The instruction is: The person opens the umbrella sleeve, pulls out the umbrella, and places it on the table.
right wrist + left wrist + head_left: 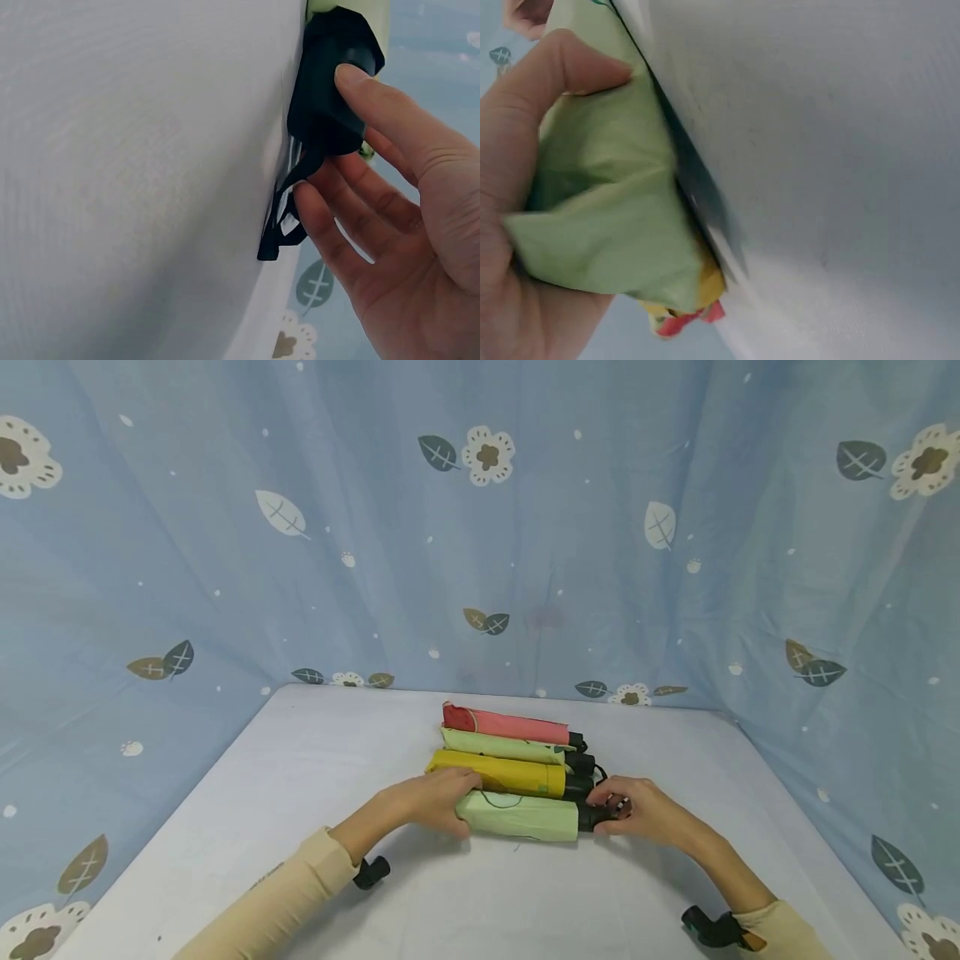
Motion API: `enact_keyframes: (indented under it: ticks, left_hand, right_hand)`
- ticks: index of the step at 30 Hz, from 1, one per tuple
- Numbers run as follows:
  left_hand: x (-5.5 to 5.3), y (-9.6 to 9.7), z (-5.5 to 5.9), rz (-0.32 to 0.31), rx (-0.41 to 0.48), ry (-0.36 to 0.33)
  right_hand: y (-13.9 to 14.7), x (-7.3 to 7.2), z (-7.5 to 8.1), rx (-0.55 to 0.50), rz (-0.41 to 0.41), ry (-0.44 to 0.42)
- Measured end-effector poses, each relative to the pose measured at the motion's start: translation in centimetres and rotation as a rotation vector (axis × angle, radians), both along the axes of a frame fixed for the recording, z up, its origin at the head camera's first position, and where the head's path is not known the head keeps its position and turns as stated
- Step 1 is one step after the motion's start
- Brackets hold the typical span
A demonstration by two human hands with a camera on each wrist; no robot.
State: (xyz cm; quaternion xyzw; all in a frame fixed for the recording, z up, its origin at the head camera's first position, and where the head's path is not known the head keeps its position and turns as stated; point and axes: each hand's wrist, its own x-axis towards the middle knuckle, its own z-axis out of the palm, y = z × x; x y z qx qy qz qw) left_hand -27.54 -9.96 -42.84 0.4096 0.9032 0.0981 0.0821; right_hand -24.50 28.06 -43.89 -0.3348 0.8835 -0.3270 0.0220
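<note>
You have the pale-green umbrella [517, 818] farthest from the worktop's [360, 731] far edge by both ends, left hand [435, 802] gripping cloth [622, 240], right hand [641, 812] pinching black handle [322, 97], long axis left-right between them.

Beige fabric-sleeved left arm [262, 906] and matching right arm [783, 931] are both angled inward. Bare left hand [437, 799] is curled into a grip, thumb bent; bare right hand [647, 810] is kinda set in a pinch.
</note>
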Motion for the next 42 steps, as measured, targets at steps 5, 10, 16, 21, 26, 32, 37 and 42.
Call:
enact_keyframes:
  ticks: [5,10,16,21,26,32,37,42]
  left_hand:
    - [-0.4,-0.5,0.3,-0.015,0.105,-0.037]
    - [-0.7,-1.2,0.2,-0.016,0.158,-0.055]
    - [-0.9,-2.0,0.3,0.001,0.204,-0.075]
    - [-1.2,-2.2,0.6,0.028,0.208,-0.081]
    - [-1.6,-2.2,0.8,0.009,0.153,-0.058]
    - [-1.3,-1.8,1.4,0.030,0.093,-0.002]
    - [-1.2,-1.6,1.7,0.052,0.110,0.026]
    - [-1.3,-1.6,1.6,0.040,0.119,0.030]
  right_hand:
    - [-0.2,0.0,0.1,-0.009,0.007,-0.031]
    - [-0.4,-0.1,0.1,-0.017,0.007,-0.025]
    - [-0.5,0.1,0.5,0.006,-0.029,0.032]
    - [-0.9,0.0,0.9,-0.018,-0.045,0.012]
    - [-1.4,-0.2,1.0,-0.065,-0.049,-0.031]
    - [-2.2,-0.2,1.4,-0.125,-0.039,-0.073]
    - [-2.6,-0.3,1.7,-0.152,-0.064,-0.133]
    - [-2.6,-0.5,1.3,-0.200,-0.072,-0.195]
